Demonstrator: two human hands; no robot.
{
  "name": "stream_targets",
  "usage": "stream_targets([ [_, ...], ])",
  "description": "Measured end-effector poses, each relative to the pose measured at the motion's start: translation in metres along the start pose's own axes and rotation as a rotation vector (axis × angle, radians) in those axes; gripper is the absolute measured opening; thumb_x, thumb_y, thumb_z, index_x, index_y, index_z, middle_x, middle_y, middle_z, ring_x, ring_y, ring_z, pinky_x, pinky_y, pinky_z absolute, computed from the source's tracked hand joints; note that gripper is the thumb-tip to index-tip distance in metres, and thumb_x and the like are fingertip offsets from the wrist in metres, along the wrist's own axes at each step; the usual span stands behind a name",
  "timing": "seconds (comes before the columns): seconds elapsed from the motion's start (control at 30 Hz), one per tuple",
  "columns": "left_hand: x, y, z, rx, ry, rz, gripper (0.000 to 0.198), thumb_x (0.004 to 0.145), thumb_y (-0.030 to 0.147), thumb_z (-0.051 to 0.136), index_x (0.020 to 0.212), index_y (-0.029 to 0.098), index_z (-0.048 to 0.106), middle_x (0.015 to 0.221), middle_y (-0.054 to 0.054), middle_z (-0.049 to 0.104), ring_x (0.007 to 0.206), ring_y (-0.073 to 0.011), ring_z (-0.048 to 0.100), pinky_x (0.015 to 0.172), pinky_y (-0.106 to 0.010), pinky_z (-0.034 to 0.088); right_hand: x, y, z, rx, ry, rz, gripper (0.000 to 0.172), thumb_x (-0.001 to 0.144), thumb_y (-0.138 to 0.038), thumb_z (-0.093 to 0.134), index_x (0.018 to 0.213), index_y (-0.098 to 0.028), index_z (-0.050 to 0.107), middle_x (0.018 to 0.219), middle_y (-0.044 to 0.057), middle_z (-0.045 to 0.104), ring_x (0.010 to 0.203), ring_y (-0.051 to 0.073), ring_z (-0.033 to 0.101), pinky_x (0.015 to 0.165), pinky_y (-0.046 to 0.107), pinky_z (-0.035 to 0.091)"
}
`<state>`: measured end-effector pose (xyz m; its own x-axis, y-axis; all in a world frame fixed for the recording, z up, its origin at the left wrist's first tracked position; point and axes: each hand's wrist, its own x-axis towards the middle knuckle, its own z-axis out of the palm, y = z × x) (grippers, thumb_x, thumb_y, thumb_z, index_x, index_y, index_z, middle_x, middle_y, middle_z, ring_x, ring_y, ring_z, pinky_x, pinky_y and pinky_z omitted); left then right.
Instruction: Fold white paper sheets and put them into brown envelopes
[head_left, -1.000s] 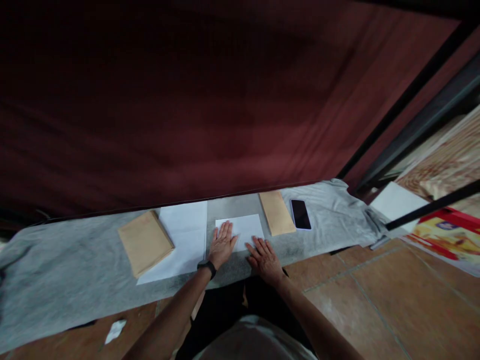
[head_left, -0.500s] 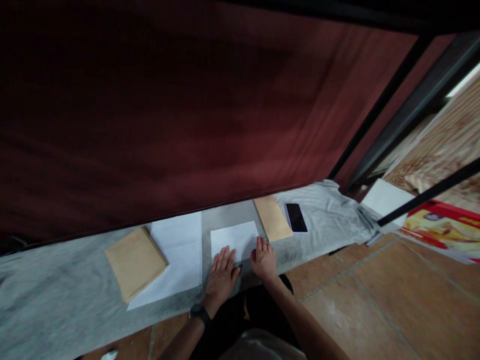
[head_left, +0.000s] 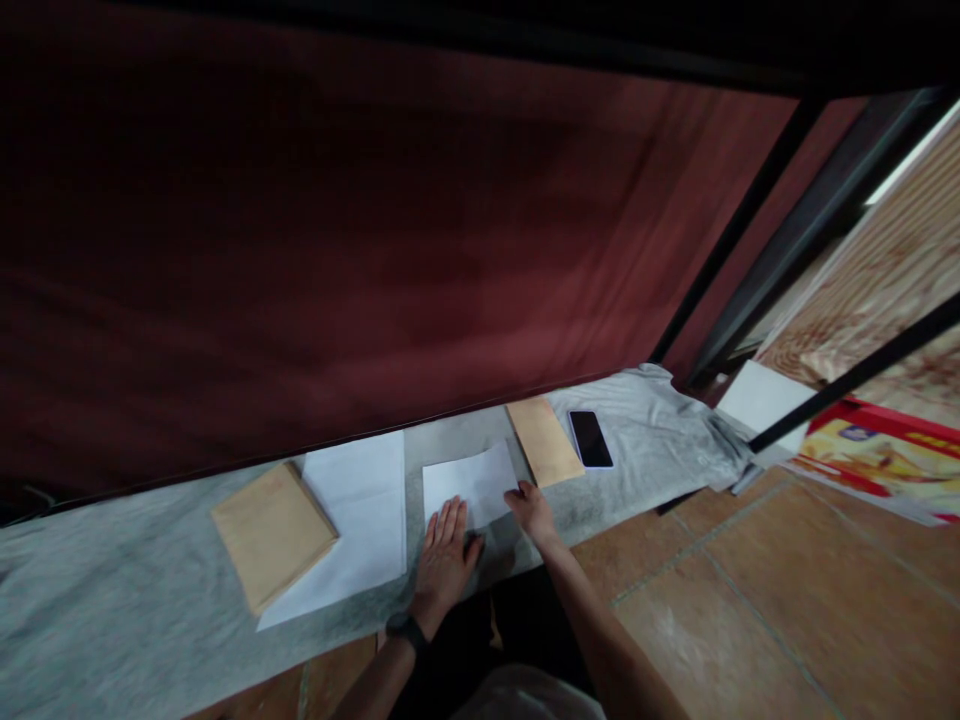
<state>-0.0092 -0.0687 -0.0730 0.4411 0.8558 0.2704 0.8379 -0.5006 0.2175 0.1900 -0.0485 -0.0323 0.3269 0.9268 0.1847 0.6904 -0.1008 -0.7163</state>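
Risk: small white sheet (head_left: 477,482) could skew or crease should the flat palm slip while the other side is pulled | left hand (head_left: 442,562): laid flat, fingers extended, on the sheet's near edge | sheet: on grey cloth (head_left: 135,570), between large white paper (head_left: 364,500) and brown paper piece (head_left: 545,440) | right hand (head_left: 531,510): pinching the sheet's right edge

Brown packet (head_left: 545,442) and phone (head_left: 591,440) separate paper (head_left: 480,480) from free rightmost cloth (head_left: 667,430).
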Motion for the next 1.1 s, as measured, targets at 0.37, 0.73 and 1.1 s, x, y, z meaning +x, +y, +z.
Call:
stream_targets([
  [0.37, 0.065, 0.049, -0.078, -1.040, 0.238, -0.439, 0.052, 0.100, 0.037, 0.032, 0.146, 0.015, 0.043, 0.146, -0.013, 0.054, 0.134, -0.0286, 0.052, 0.114, -0.049, 0.043, -0.009, -0.081, -0.059, 0.669, -0.189, -0.105, 0.035, 0.096, -0.049, 0.045, 0.113, -0.025, 0.064, 0.107, 0.004, 0.069, 0.098, 0.019, 0.064, 0.084, 0.030, 0.052],
  [0.73, 0.059, 0.058, -0.082, -1.919, 0.503, -0.997, 0.030, 0.077, 0.019, 0.072, 0.106, 0.019, 0.067, 0.098, -0.005, 0.076, 0.087, -0.0208, 0.073, 0.080, -0.031, 0.060, -0.035, -0.022, -0.018, 1.204, -0.159, 0.661, 0.064, 0.065, -0.053, 0.080, 0.118, -0.020, 0.062, 0.101, 0.008, 0.074, 0.082, 0.025, 0.070, 0.068, 0.034, 0.055],
  [1.1, 0.038, 0.013, -0.058, -1.496, 0.498, -1.043, 0.038, 0.061, 0.029, 0.080, 0.095, 0.016, 0.067, 0.081, -0.003, 0.071, 0.065, -0.0143, 0.064, 0.057, -0.024, 0.049, 0.011, 0.009, -0.015, 0.555, -0.084, 0.167, 0.019, 0.076, -0.036, 0.059, 0.082, -0.019, 0.065, 0.071, 0.002, 0.067, 0.065, 0.017, 0.059, 0.061, 0.027, 0.046],
])
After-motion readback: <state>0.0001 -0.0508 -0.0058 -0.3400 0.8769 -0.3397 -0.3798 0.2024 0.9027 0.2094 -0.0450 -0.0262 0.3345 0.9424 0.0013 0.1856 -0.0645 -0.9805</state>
